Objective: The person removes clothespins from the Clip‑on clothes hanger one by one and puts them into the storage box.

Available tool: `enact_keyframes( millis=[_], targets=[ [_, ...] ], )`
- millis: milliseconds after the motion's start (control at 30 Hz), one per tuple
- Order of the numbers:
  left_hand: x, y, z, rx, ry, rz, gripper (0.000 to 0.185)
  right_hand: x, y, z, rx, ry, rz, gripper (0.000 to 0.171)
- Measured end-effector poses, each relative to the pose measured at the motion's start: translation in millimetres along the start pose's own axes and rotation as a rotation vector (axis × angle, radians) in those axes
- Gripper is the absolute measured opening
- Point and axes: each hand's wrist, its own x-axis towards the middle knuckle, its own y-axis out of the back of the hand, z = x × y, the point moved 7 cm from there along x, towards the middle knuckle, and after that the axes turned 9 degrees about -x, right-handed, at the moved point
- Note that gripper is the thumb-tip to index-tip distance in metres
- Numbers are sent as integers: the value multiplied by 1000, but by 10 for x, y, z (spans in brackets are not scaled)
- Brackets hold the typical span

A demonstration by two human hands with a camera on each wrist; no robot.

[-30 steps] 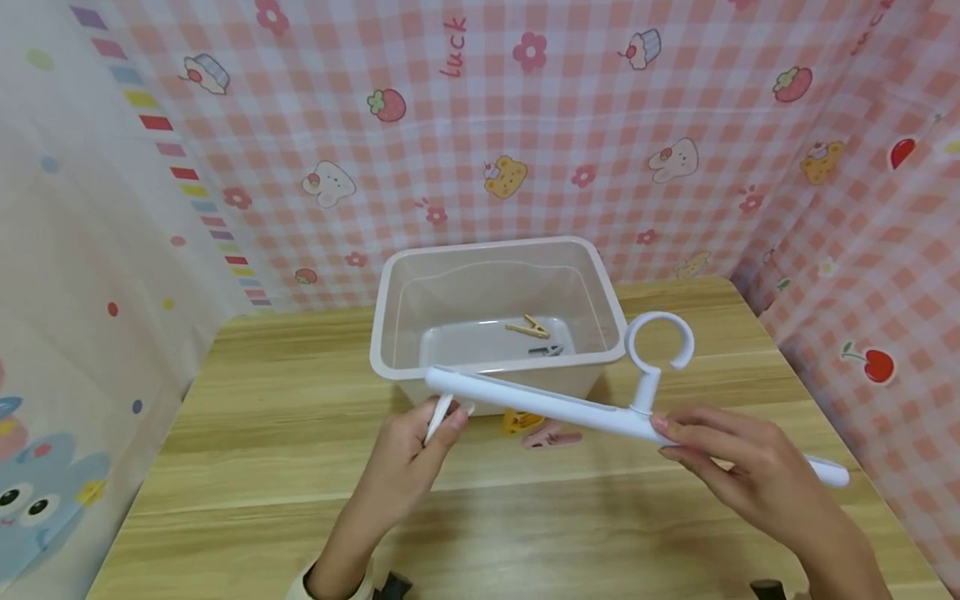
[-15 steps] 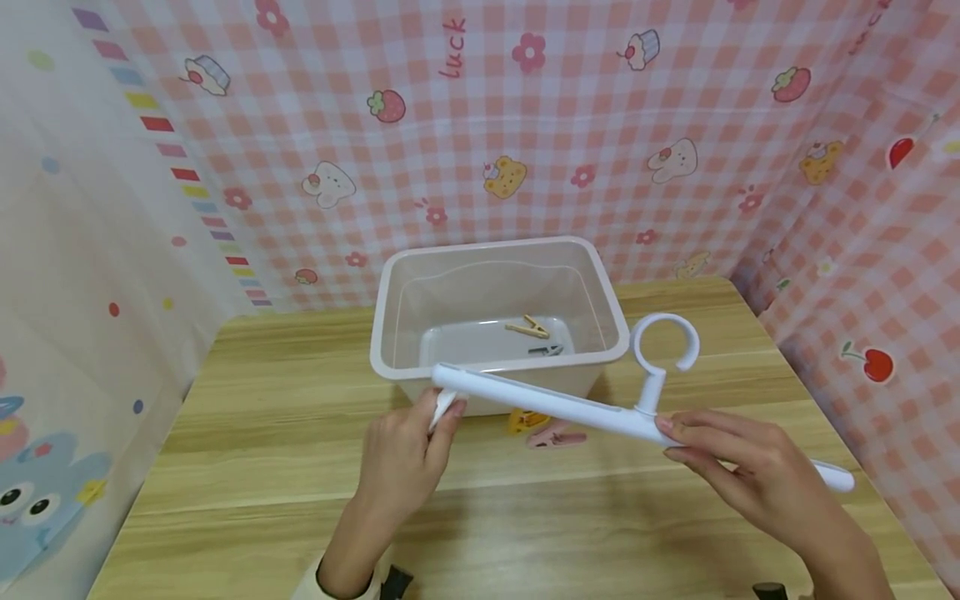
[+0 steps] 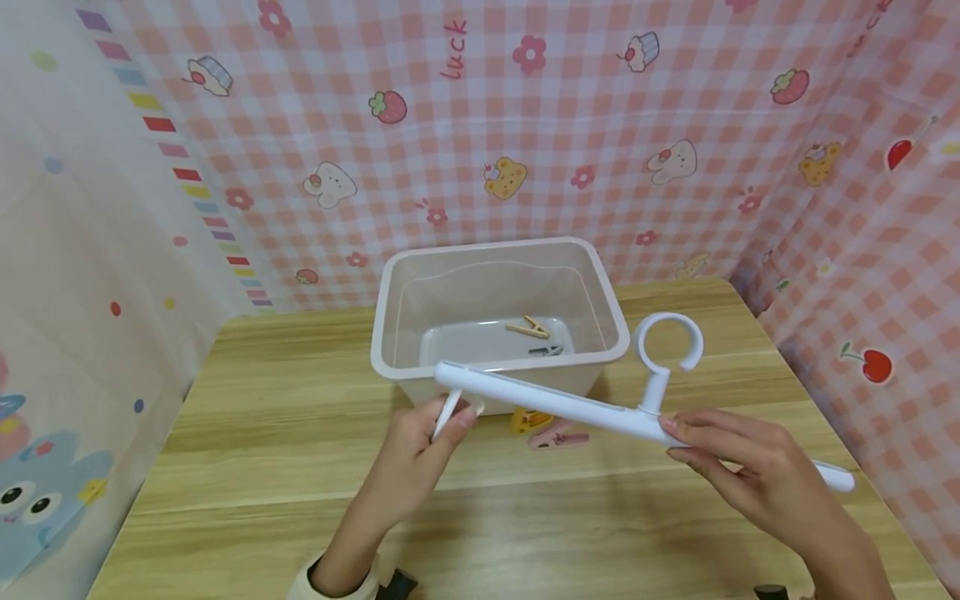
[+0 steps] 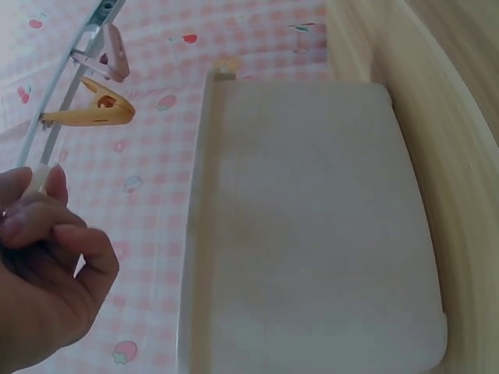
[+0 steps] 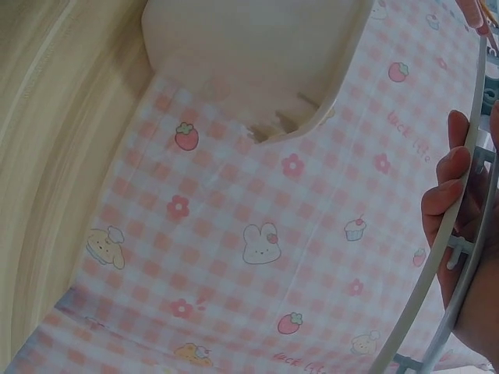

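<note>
A white hanger (image 3: 547, 400) with a ring-shaped hook (image 3: 670, 342) is held tilted over the table, its left end higher. My right hand (image 3: 757, 467) grips its bar just right of the hook, thumb and fingers around it. Below the bar's left end, my left hand (image 3: 420, 450) pinches a white clothespin (image 3: 447, 412). In the left wrist view the clothespin's tip (image 4: 37, 179) meets the bar; its fastening there is hidden. An orange clothespin (image 4: 97, 113) and a pink clothespin (image 4: 115, 54) hang from the same bar, farther along.
Behind the hanger stands a whitish plastic bin (image 3: 498, 250) on the wooden table (image 3: 277, 417). Inside lie a beige clothespin (image 3: 528, 327) and a grey clothespin (image 3: 546, 350). Patterned cloth (image 3: 450, 133) covers the walls behind and to both sides.
The hanger has shifted slightly right. My left hand tilted around the white clothespin, which looked narrower half a second ago; its two legs show apart again now. My right hand keeps its grip.
</note>
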Motion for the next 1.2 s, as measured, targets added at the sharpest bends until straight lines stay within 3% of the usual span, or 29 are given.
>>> enact_keyframes(
  millis=[67, 267, 367, 467, 633, 733, 967, 1100, 1200],
  targets=[
    [-5, -21, -22, -109, 33, -59, 28, -4, -1, 3, 6, -2, 2, 37],
    [-32, -108, -20, -558, 62, -255, 37, 2, -10, -1, 18, 5, 6, 37],
    [-33, -128, 2, -650, 70, -288, 35, 6, -14, -4, 17, 8, 10, 37],
    [-27, -110, -3, -563, 73, -250, 36, 4, -14, 1, 11, 4, 10, 37],
    [-6, -60, -21, -242, 71, -130, 31, -6, -12, 9, -2, -5, 5, 38],
    [6, -43, -15, -105, 69, -77, 30, -13, -7, 13, -2, -6, 7, 38],
    [18, 0, 20, 54, 28, 7, 32, -25, 2, 16, 16, -1, 13, 38],
    [17, 16, 40, 152, -42, 45, 33, -30, 5, 17, 13, -1, 13, 38],
    [18, 33, 81, 292, -126, 96, 32, -34, 4, 18, 18, -3, 10, 39]
  ],
)
